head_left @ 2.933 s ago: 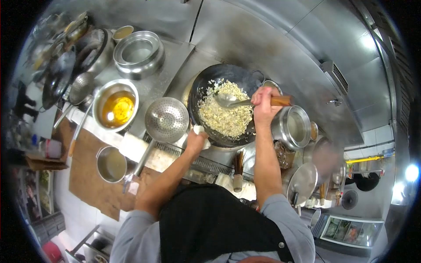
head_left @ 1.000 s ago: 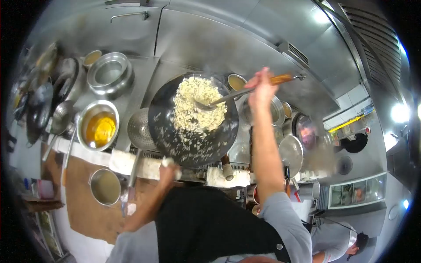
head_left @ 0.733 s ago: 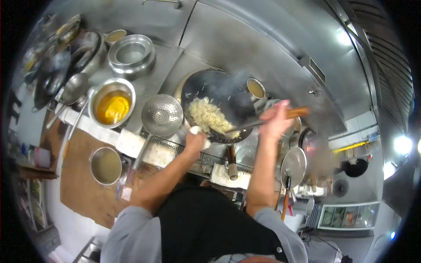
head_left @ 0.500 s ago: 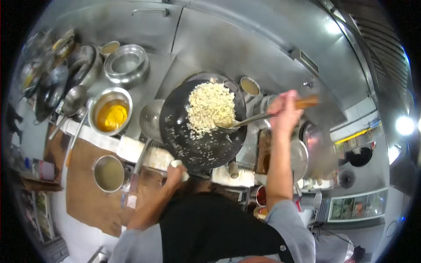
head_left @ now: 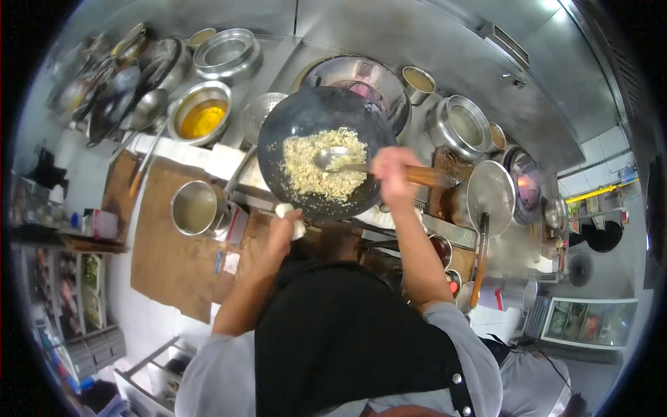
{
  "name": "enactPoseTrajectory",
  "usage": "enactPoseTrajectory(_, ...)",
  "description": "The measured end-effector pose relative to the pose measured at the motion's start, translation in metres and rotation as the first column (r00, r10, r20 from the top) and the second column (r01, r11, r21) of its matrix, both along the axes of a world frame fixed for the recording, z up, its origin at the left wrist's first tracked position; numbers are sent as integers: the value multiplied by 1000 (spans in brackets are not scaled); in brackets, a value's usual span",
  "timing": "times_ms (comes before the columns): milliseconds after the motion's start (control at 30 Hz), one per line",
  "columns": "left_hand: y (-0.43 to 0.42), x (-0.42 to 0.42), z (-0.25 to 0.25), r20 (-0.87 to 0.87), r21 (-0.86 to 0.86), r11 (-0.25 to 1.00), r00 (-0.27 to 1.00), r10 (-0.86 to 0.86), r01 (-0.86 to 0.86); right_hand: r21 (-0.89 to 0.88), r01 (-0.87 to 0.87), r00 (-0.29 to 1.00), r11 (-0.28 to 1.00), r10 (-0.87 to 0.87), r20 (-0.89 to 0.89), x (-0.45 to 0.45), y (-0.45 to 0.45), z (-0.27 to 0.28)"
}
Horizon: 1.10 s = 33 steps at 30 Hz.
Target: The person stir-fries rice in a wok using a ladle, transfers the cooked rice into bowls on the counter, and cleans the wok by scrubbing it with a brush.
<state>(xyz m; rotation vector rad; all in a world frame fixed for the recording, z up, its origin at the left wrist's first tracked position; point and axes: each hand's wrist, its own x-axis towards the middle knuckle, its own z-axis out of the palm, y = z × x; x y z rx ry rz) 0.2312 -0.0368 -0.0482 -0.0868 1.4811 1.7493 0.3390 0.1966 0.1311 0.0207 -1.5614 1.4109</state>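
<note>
My left hand (head_left: 282, 235) is closed around a folded white cloth (head_left: 288, 217) at the near left rim of the black wok (head_left: 316, 111). Whether the cloth wraps a wok handle is hidden. Pale fried rice (head_left: 313, 182) is spread across the lower part of the wok, with loose grains on its sides. My right hand (head_left: 396, 179) grips the wooden handle of a ladle (head_left: 335, 160), blurred by motion. The ladle's metal bowl rests over the rice. Behind the wok, the burner (head_left: 365, 76) is uncovered and glows pinkish inside.
A pot of golden oil (head_left: 182, 118) and a perforated strainer (head_left: 256, 115) stand to the left. Nearer is a pot of cloudy liquid (head_left: 194, 208) on a brown board (head_left: 160, 264). On the right are a large strainer (head_left: 490, 187) and a lit burner (head_left: 526, 182). Another person (head_left: 531, 382) is at lower right.
The wok has come off the burner toward me. The rice has gone from a heap on the far side to a spread layer. My right hand and the ladle have moved left and nearer.
</note>
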Motion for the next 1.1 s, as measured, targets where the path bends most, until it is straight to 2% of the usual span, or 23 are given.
enactPoseTrajectory(33,2,2,1,7,36,999,1000,27,-27,112,65,960,992,-93,266,-2,-9,-6)
enactPoseTrajectory(67,4,4,3,17,73,996,998,56,-57,117,54,955,992,-86,284,1,-8,-7)
enactPoseTrajectory(133,-4,8,7,55,35,999,998,13,-15,124,20,941,992,-61,332,-2,-23,25)
enactPoseTrajectory(200,-2,9,20,93,52,999,996,-8,3,67,-50,985,996,38,169,-1,-36,43)
enactPoseTrajectory(267,1,2,-5,67,5,1000,998,-13,13,39,-165,986,986,164,30,-3,-43,39)
enactPoseTrajectory(300,1,1,-7,66,8,1000,998,-17,16,139,-57,982,989,31,184,-11,-48,34)
enactPoseTrajectory(367,-4,-4,-11,35,3,999,998,-46,46,101,-67,953,993,34,300,-21,-49,29)
enactPoseTrajectory(400,-5,-5,2,7,-5,998,998,-65,65,82,-76,933,994,42,358,-28,-50,30)
enactPoseTrajectory(433,-8,-4,6,-14,-16,996,996,-86,86,-51,-119,947,992,128,296,-31,-52,35)
enactPoseTrajectory(500,-7,-8,-4,-31,-40,993,993,-115,114,-65,-182,964,981,191,184,-30,-59,40)
enactPoseTrajectory(533,-8,-7,14,-39,-51,990,990,-133,130,-70,-211,968,975,219,127,-30,-62,40)
enactPoseTrajectory(567,-14,-4,33,-48,-154,972,982,-185,176,-39,-214,958,976,218,187,-33,-62,27)
enactPoseTrajectory(667,-11,-3,20,-79,-131,987,992,-103,92,52,-172,928,984,144,345,-47,-69,30)
enactPoseTrajectory(700,-12,-4,22,-67,-144,985,992,-110,99,-17,-174,930,985,170,326,-47,-72,41)
enactPoseTrajectory(800,-10,-5,26,-44,-170,980,992,-115,106,-71,-244,959,967,252,131,-44,-77,45)
enactPoseTrajectory(833,-10,-4,28,-50,-179,978,992,-113,102,0,-230,961,973,227,161,-47,-77,37)
enactPoseTrajectory(933,-9,-4,23,-43,-161,982,993,-106,98,-7,-167,912,986,157,378,-64,-84,36)
enactPoseTrajectory(967,-9,-6,19,-35,-147,984,994,-103,97,61,-169,927,984,138,349,-62,-79,44)
enactPoseTrajectory(1067,-8,-5,21,-48,-144,986,995,-89,81,-121,-262,964,957,266,21,-60,-84,52)
enactPoseTrajectory(1100,-7,-4,14,-39,-121,989,996,-85,80,-169,-297,954,940,300,-7,-63,-80,41)
